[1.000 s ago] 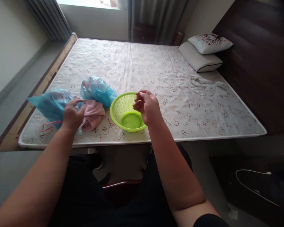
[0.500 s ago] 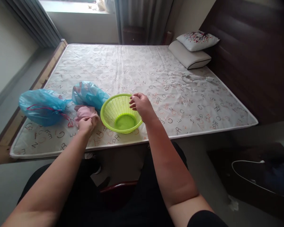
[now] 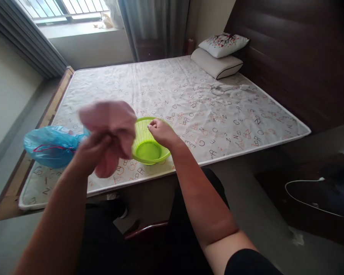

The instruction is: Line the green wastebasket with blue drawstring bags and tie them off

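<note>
Gripping a bunched pink cloth, the left hand has its fingers closed on it, raised above the near edge of the bed; the cloth is blurred, its long axis roughly upright, loose end drooping down; the right hand is curled shut at the green basket rim; whether it pinches the rim is unclear; a blue bag lies left.
</note>
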`<state>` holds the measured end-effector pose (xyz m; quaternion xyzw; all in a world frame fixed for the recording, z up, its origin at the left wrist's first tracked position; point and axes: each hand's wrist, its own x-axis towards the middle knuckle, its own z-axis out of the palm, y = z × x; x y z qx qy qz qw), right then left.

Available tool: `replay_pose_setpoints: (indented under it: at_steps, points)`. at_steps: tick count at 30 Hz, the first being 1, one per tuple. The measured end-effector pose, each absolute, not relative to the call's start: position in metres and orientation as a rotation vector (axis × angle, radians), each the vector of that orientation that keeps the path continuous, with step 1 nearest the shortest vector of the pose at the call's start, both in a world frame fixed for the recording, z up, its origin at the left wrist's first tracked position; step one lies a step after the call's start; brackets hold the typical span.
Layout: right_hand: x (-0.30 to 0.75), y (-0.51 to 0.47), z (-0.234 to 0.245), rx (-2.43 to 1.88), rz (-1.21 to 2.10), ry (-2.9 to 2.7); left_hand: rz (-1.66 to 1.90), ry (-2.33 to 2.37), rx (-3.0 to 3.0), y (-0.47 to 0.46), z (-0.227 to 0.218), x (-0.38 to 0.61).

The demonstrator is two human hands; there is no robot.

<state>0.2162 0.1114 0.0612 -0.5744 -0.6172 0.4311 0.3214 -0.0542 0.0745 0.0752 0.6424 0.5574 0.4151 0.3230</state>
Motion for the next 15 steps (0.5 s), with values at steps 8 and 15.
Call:
replay_pose_setpoints:
  at_steps: [8, 15]
  points:
    - [0.223, 0.114, 0.041, -1.975, 0.8, -1.83, 1.216, 2.03, 1.513, 0.044, -0.013, -0.065]
    - [0.211, 0.11, 0.025, -1.835, 1.075, -1.964, 1.089, 1.455, 0.666, 0.059, -0.032, -0.09]
